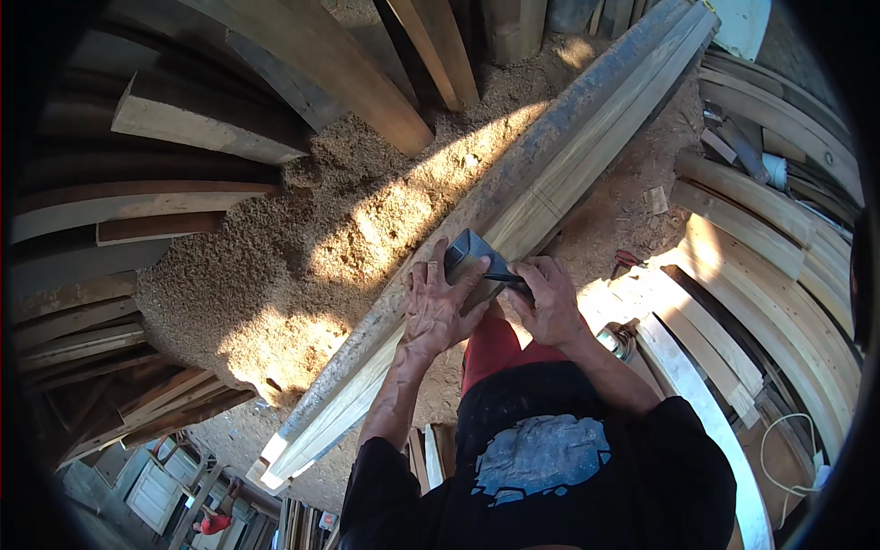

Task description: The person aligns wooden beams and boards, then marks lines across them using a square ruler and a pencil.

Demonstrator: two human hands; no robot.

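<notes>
Long pale timbers [587,156] lie side by side diagonally in front of me, against a rougher, weathered beam [522,151]. Thin dark lines cross the pale wood beyond my hands. On the timbers sits a dark, smooth, flat-sided tool [474,249] with a narrow black part toward the right; its exact kind I cannot make out. My left hand [435,302] lies over the wood with its fingers stretched out, the thumb touching the tool. Fingers of my right hand [547,301] close round the tool's black right end. Its underside is hidden.
Sawdust [339,220] covers the ground beyond the beams. Stacked boards [202,128] stand at the left, and more planks [761,266] lie at the right. A red-handled tool [627,260] rests on the ground there. Another person in red [216,522] is far off at lower left.
</notes>
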